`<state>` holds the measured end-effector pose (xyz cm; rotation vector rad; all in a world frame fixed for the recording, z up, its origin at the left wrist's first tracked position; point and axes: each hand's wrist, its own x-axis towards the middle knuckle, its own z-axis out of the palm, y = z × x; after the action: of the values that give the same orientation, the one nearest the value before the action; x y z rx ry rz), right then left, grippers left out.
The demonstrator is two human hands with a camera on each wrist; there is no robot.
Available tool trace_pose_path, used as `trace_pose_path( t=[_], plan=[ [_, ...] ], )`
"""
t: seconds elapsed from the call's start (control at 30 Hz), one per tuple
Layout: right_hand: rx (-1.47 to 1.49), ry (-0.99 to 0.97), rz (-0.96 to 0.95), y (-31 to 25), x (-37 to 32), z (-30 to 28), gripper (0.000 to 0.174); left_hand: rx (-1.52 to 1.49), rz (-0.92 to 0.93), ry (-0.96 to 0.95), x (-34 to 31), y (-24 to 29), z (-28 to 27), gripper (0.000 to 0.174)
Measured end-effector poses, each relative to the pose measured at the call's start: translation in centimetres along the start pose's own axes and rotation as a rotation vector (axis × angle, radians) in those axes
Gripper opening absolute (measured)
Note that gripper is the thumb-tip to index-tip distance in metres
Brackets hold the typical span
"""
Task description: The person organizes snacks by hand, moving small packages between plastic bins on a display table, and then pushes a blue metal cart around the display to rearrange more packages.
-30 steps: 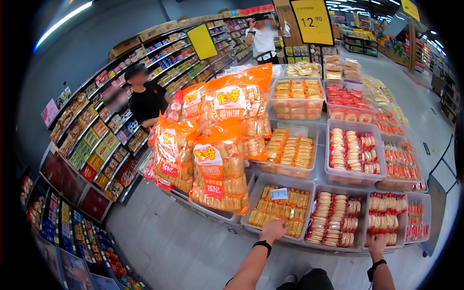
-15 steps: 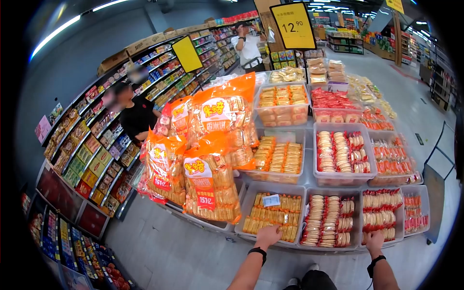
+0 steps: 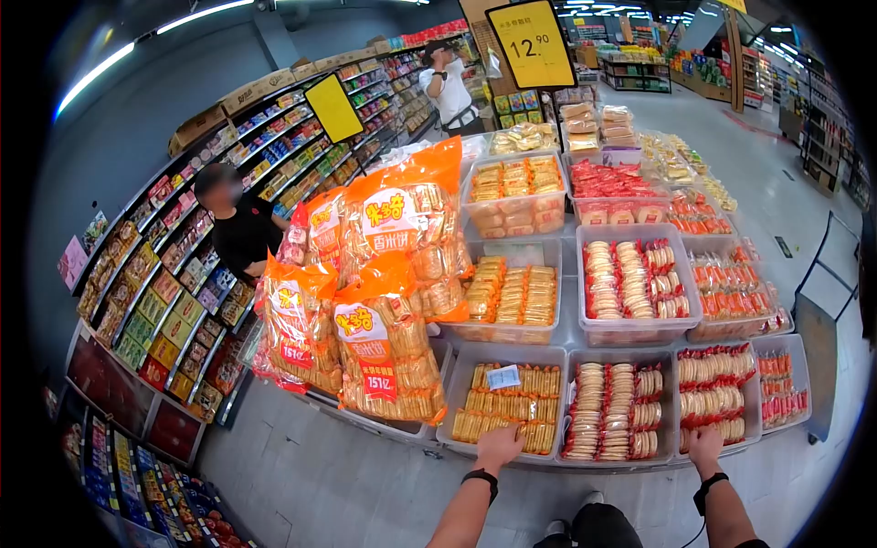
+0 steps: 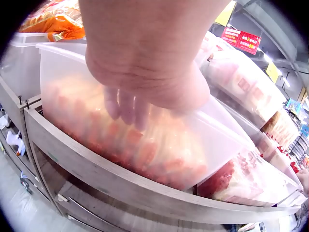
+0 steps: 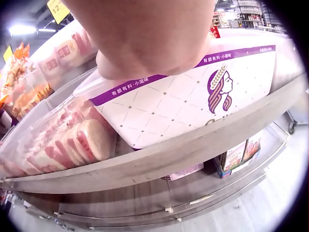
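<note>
In the head view my left hand [image 3: 500,446] reaches over the front rim of a translucent plastic bin [image 3: 454,449] filled with gold-wrapped biscuits [image 3: 512,402]. Through the bin's wall in the left wrist view, its fingers [image 4: 126,107] hang down inside, close to the biscuits. My right hand [image 3: 704,445] lies over the front rim of another bin, among round rice crackers [image 3: 713,402] in red-edged wrappers. The right wrist view shows a white panel [image 5: 169,111] with purple print on that bin's front; the right fingertips are hidden behind it.
Between the two bins stands one of round crackers [image 3: 612,411]. Large orange snack bags [image 3: 388,347] are piled at the left. More bins [image 3: 638,283] rise in tiers behind, under a price sign [image 3: 532,44]. A person in black [image 3: 239,224] stands by the left shelves, another in white [image 3: 448,91] farther back.
The head view has swung right, so the display and signs sit farther left in it. Both hands stay at the same two bins. The person in black has turned their head.
</note>
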<state>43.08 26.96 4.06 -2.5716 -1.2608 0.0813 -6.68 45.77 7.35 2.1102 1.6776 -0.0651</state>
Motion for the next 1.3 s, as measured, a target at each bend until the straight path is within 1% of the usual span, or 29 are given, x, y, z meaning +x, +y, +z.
trace_pose_path(
  t=[0.13,0.23,0.3,0.33,0.37,0.4,0.43,0.47,0.5,0.53,0.57,0.6,0.63,0.67,0.77,0.83,0.87,0.9,0.93,0.97,1.0,1.03,1.07,1.1,1.13,1.17,1.2,1.3],
  plan=[
    [-0.014,0.009,-0.007,0.0,0.0,-0.2,0.029,0.025,-0.016,-0.062,0.3,0.0,-0.3,0.039],
    [0.014,-0.017,-0.014,0.0,0.0,-0.3,0.028,0.014,-0.044,-0.054,0.0,0.3,-0.3,0.039],
    [0.059,-0.052,-0.001,-0.2,0.2,-0.4,0.028,0.020,-0.052,-0.001,-0.1,-0.6,0.0,0.040],
    [0.032,-0.118,0.045,-0.8,0.2,-1.1,0.031,0.020,-0.021,0.011,0.0,-0.7,0.7,0.040],
    [0.061,-0.148,0.059,-0.8,0.3,-0.7,0.035,-0.003,-0.041,0.007,-0.1,-1.3,1.2,0.040],
    [0.162,-0.269,0.091,-3.1,-0.3,-4.2,0.039,0.033,-0.006,0.012,-0.5,-0.5,0.1,0.037],
    [0.023,-0.338,0.104,-2.7,-0.4,-4.3,0.042,0.052,0.044,0.034,0.1,-1.4,1.2,0.038],
    [-0.104,-0.351,0.083,-2.1,-0.4,-3.6,0.043,0.120,-0.017,0.051,0.3,-0.7,1.2,0.039],
    [-0.106,-0.310,0.043,-1.2,-0.6,-3.1,0.039,0.098,-0.006,0.066,0.5,-0.9,1.4,0.042],
    [-0.052,-0.268,0.090,-1.2,-0.4,-2.9,0.037,0.107,0.078,0.109,1.9,-3.0,3.6,0.043],
    [0.023,-0.229,0.105,-2.0,-0.6,-4.2,0.040,0.037,0.064,0.142,2.9,-4.1,5.2,0.044],
    [0.012,-0.246,0.119,-2.7,-0.5,-5.3,0.042,0.014,0.063,0.069,2.0,-2.0,3.5,0.044],
    [0.008,-0.243,0.117,-2.4,-0.3,-5.4,0.042,-0.002,0.042,0.000,-0.1,0.1,0.3,0.046],
    [0.008,-0.246,0.108,-2.4,-0.2,-5.2,0.041,-0.016,0.011,-0.067,-1.1,1.1,-1.5,0.048],
    [-0.002,-0.272,0.108,-2.4,-0.4,-4.6,0.040,0.007,0.042,-0.062,-1.1,0.5,-1.1,0.059],
    [-0.007,-0.273,0.118,-2.3,-0.6,-4.6,0.039,0.037,0.071,0.081,1.5,-1.5,2.5,0.049],
    [-0.005,-0.261,0.117,-2.0,-0.9,-4.9,0.040,0.054,0.067,0.157,2.3,-3.5,4.3,0.045],
    [0.001,-0.262,0.091,-1.8,-0.9,-4.7,0.040,0.062,0.095,0.192,1.3,-2.2,2.9,0.046],
    [-0.090,-0.365,0.094,-0.5,-0.4,-3.3,0.042,0.018,0.013,0.102,0.2,0.3,0.6,0.049],
    [-0.081,-0.329,0.087,0.6,-0.1,-1.6,0.042,0.102,0.049,0.038,1.4,-1.7,3.0,0.051],
    [0.007,-0.362,0.020,1.3,-0.3,-1.2,0.041,-0.005,-0.068,-0.023,-1.2,2.0,-1.7,0.052],
    [0.014,-0.324,0.162,0.3,-0.4,-2.2,0.039,0.037,-0.025,-0.027,-1.6,2.1,-2.0,0.050],
    [0.027,-0.277,0.084,1.4,0.1,-0.6,0.033,-0.044,-0.057,-0.027,-0.7,1.0,-0.7,0.049],
    [0.215,-0.164,0.061,-0.4,-0.4,-2.2,0.027,-0.006,-0.028,-0.030,0.2,0.1,0.4,0.049],
    [0.065,-0.036,0.007,2.2,1.0,1.9,0.028,0.027,-0.024,-0.017,0.4,0.1,0.0,0.049],
    [0.081,0.016,-0.053,0.3,0.6,0.3,0.029,0.005,-0.009,-0.012,0.1,0.3,-0.9,0.049],
    [0.136,0.050,-0.027,0.3,0.2,0.4,0.028,0.009,-0.019,-0.004,-0.2,-0.1,-0.4,0.047],
    [0.079,0.063,-0.069,0.1,0.3,0.2,0.027,0.013,-0.007,0.009,0.4,0.0,-0.4,0.045]
  ],
)
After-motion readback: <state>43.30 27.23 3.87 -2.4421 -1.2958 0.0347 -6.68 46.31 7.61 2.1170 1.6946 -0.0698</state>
